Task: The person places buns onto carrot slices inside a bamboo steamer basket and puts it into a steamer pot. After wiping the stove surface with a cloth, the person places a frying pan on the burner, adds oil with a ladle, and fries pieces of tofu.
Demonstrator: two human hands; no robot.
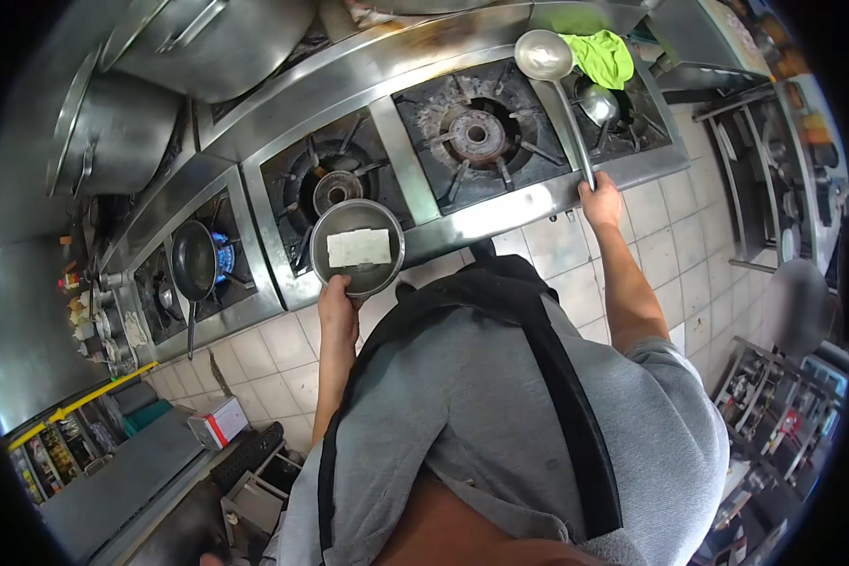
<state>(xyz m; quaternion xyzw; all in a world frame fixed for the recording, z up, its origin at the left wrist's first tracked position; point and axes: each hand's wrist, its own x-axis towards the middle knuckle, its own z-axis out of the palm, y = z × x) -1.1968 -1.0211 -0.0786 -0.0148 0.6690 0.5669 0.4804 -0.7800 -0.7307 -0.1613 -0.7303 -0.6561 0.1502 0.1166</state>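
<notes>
A single white, flat-faced rectangular slab point(358, 247), smooth and straight-sided, perhaps tofu though the view is too coarse to be sure, lies in a round steel bowl point(357, 216), spanning much of its width. The bowl, dull grey inside with a brighter rim, is at the front edge of the steel range point(500, 215), before the second burner from the left; whether it touches that edge cannot be told. The left hand point(339, 292) grips the bowl by its near rim, thumb over the lip. The right hand point(601, 202) is closed around the end of a long-handled steel ladle point(543, 55), just beyond the range's front edge toward the right; the handle slants across to the ladle's round, shallow cup near the back edge. A lime-green cloth point(602, 58) lies crumpled beside that cup, at the back right corner, and one rounded metal utensil point(598, 105) sits in the right-hand section. Two round burners show plainly in the middle sections, a left one point(337, 192) and a right one point(477, 135). In the leftmost section, one dark frying pan point(195, 261) stands by blue flames point(224, 258), its handle jutting over the front edge. Two large steel stockpots, one nearer point(226, 47) and one farther left point(123, 127), stand behind the range's back left corner.
</notes>
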